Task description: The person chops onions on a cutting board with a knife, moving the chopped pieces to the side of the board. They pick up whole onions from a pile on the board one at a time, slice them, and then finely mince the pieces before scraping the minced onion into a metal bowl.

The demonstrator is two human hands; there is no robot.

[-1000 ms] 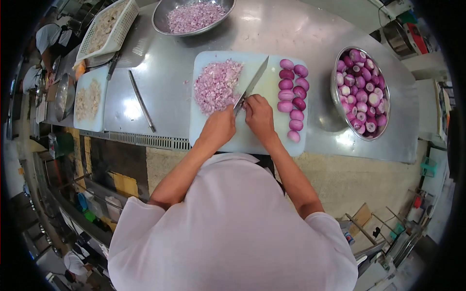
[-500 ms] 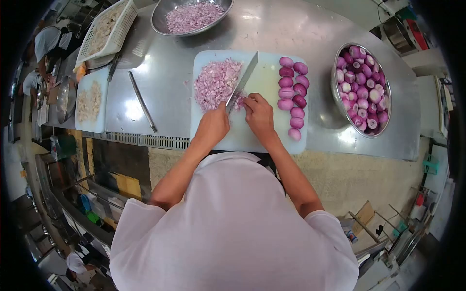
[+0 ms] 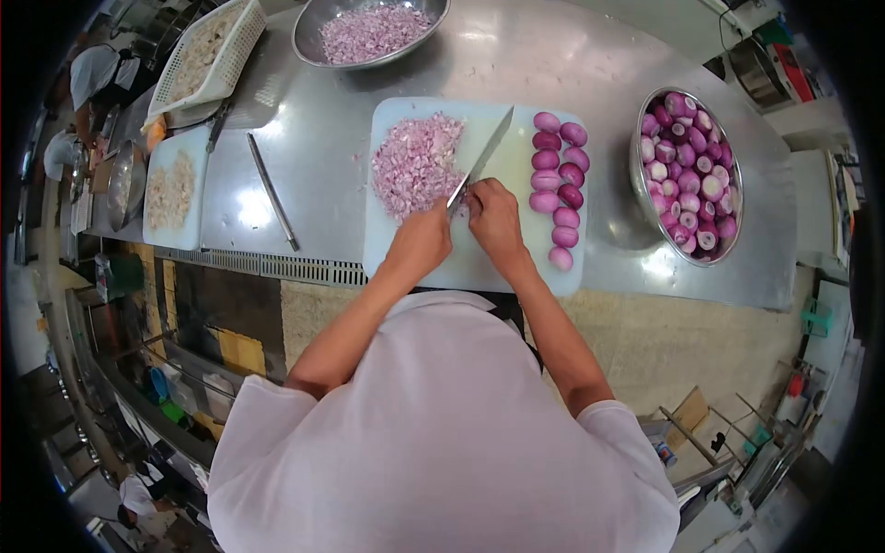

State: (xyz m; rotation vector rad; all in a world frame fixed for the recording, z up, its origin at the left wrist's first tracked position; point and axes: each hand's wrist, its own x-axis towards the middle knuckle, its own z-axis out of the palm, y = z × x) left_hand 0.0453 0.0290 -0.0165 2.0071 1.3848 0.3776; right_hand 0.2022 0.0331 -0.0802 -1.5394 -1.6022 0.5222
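My left hand (image 3: pixel 420 241) is closed round the handle of a kitchen knife (image 3: pixel 489 150), whose blade points up and to the right over a white cutting board (image 3: pixel 489 263). Close against the blade, the bent fingers of my right hand (image 3: pixel 498 221) press on a piece of red onion that they mostly hide. A heap of chopped red onion (image 3: pixel 417 166) lies on the board left of the knife. Along the right side, peeled red onion halves (image 3: pixel 546 180) stand in two columns.
A steel bowl (image 3: pixel 638 147) full of peeled onions stands at right. Behind the board is another bowl (image 3: pixel 304 48) with chopped onion. To the left lie a metal rod (image 3: pixel 269 189), a second board (image 3: pixel 192 235) with pale chopped pieces, and a white basket (image 3: pixel 241 64). Other people work far left.
The knife and my left hand have shifted slightly to the right, closer to my right hand. The blade leans further right, and the onion at my right fingertips is now more hidden.
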